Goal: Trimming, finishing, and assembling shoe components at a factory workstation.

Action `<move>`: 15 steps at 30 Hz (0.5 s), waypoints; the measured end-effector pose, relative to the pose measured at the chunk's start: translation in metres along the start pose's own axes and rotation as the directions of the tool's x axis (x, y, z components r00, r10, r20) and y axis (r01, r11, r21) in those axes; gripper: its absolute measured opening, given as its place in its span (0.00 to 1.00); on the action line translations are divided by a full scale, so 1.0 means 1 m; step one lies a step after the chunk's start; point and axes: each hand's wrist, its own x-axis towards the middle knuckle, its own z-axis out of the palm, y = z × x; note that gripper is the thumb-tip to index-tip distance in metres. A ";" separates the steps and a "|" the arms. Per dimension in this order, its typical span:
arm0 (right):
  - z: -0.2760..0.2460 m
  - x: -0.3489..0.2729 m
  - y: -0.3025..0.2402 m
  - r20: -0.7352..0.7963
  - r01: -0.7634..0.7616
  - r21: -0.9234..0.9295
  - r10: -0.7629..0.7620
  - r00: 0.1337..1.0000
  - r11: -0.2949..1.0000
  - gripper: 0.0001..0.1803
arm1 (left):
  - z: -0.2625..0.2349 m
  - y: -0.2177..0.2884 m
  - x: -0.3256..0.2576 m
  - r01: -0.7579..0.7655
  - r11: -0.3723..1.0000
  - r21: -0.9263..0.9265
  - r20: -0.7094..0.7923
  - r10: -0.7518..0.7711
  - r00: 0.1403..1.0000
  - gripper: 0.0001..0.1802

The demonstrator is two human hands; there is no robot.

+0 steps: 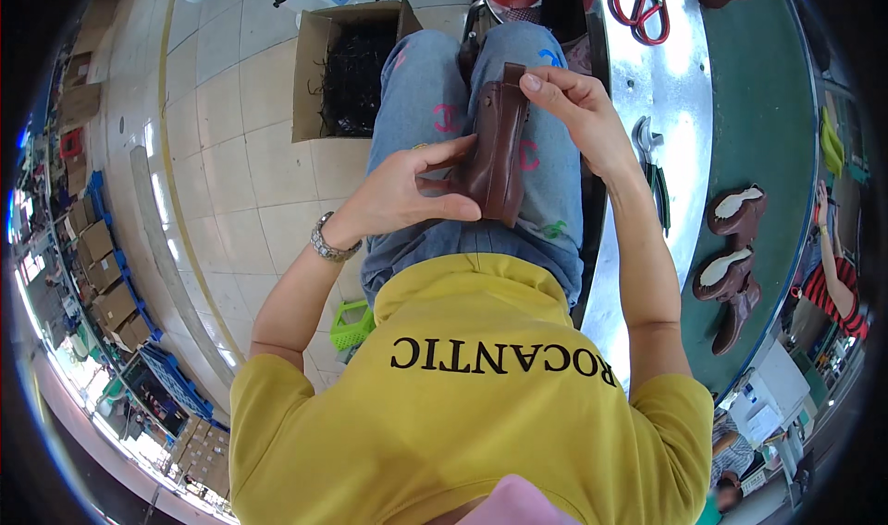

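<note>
Brown leather boot (497, 146), centre of frame, upright over jeans-clad lap (425, 99). Left hand (407, 192) clamped on lower shaft, thumb across front. Right hand (569, 104) pinching top edge, fingers closed on it. Open cardboard box (347, 67) at upper left, on tiled floor. Pliers (652, 169) and red scissors (640, 12) on metal ledge at right; more boots (731, 247) on green belt beyond.

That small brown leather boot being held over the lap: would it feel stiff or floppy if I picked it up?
Probably fairly stiff: the small brown leather boot keeps its shaft straight though the right hand only pinches its top. It seems light, since the left hand steadies it with fingertips. The glossy leather might be a bit slippery.
</note>
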 end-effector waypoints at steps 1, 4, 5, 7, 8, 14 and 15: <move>0.001 0.000 0.001 -0.006 0.007 -0.005 -0.007 1.000 1.000 0.18 | -0.002 -0.003 0.000 -0.022 1.000 -0.017 -0.001 0.022 1.000 0.48; 0.004 0.000 0.002 -0.020 0.009 0.004 -0.009 1.000 1.000 0.17 | -0.006 -0.013 0.000 -0.058 0.996 -0.068 -0.015 0.057 0.998 0.46; 0.006 -0.002 0.001 -0.025 -0.003 0.023 0.004 1.000 1.000 0.17 | -0.008 -0.012 0.002 -0.052 0.995 -0.083 -0.023 0.050 0.998 0.46; 0.008 -0.003 0.003 -0.025 0.001 0.051 0.001 1.000 0.999 0.15 | -0.010 -0.007 0.005 -0.029 0.997 -0.072 -0.036 0.027 0.999 0.45; 0.010 -0.004 0.006 -0.022 0.016 0.060 -0.015 1.000 0.998 0.15 | -0.010 -0.002 0.006 -0.012 0.999 -0.045 -0.039 0.010 0.999 0.45; 0.025 0.003 0.014 -0.014 0.084 0.083 -0.084 0.996 0.993 0.10 | -0.008 0.023 0.010 0.015 0.999 0.044 -0.027 -0.013 1.000 0.43; 0.026 0.005 0.016 -0.030 0.102 0.086 -0.099 0.995 0.991 0.10 | -0.009 0.026 0.010 0.010 0.998 0.056 -0.007 -0.009 1.000 0.43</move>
